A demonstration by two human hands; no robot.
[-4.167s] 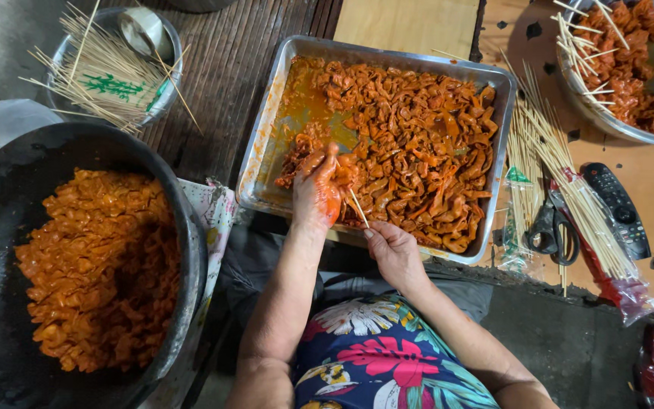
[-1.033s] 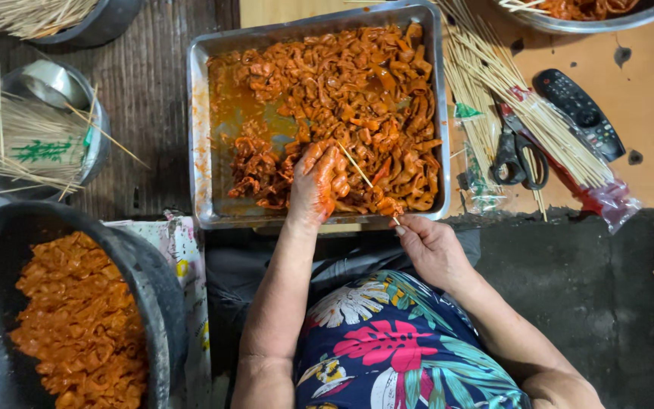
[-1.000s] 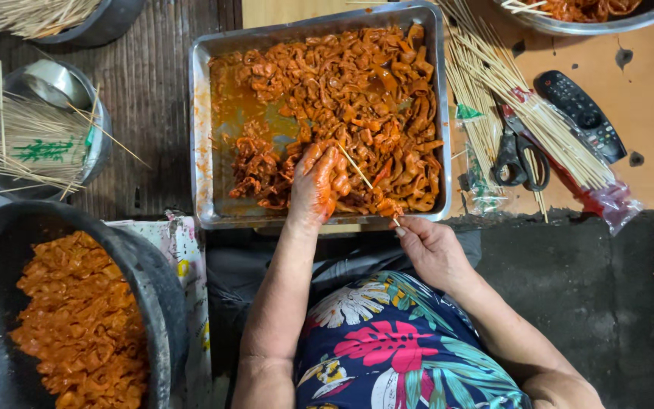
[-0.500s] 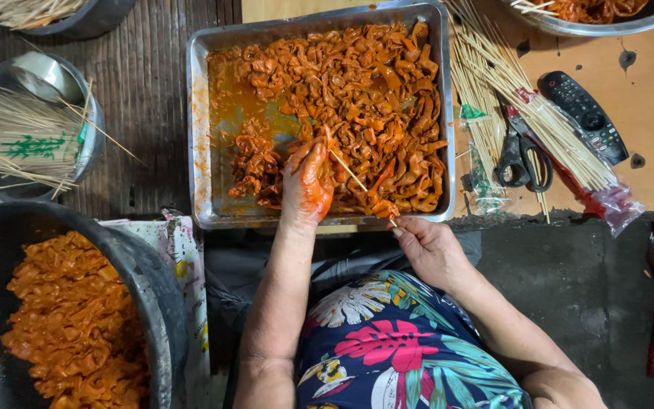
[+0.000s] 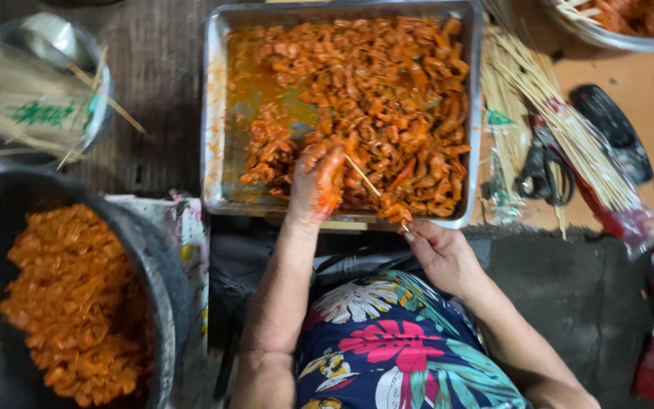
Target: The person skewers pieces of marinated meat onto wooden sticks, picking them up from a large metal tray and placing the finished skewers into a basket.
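The right hand [image 5: 439, 254] pinches a thin wooden skewer [image 5: 372, 188] at the near rim of the shiny metal tray [image 5: 215, 121]. Just beyond, the sauce-coated left hand [image 5: 318, 180] closes on glistening orange meat strips [image 5: 387, 98] at the skewer's tip.

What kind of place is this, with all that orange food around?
Probably a small food-preparation spot, perhaps for a street stall. A metal tray of sauce-coated meat pieces, bundles of bamboo skewers, and the left hand threading pieces onto a skewer held by the right hand suggest it.
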